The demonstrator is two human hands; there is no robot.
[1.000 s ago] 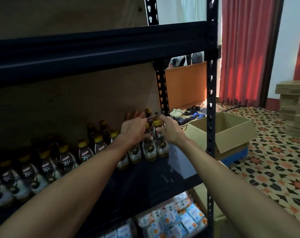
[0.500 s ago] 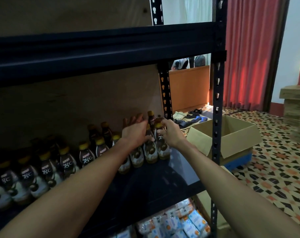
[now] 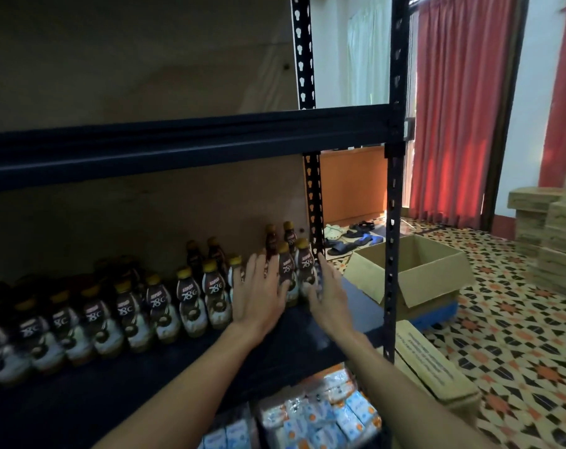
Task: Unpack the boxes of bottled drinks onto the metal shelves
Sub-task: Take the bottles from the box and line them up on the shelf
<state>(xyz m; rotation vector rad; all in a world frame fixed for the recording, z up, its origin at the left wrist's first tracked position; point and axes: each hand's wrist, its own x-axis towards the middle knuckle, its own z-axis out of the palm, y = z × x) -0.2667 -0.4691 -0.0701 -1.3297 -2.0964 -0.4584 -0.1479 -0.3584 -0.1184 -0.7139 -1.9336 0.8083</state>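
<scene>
Both hands have come down from the caps. The left hand [image 3: 259,294] and right hand [image 3: 328,294] now flank the small brown yellow-capped drink bottles [image 3: 288,272] with straight, released fingers. The bottles stand at the right end of the dark metal shelf [image 3: 301,338], so they seem placed.

Red curtains [image 3: 453,108], white wall [image 3: 534,92], patterned tile floor [image 3: 518,335]; sandals [image 3: 349,241] near an orange cabinet [image 3: 353,183]

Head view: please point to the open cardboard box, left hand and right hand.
open cardboard box [image 3: 434,286], head view, front wall.
left hand [image 3: 258,294], head view, back of hand.
right hand [image 3: 331,294], head view, back of hand.
</scene>
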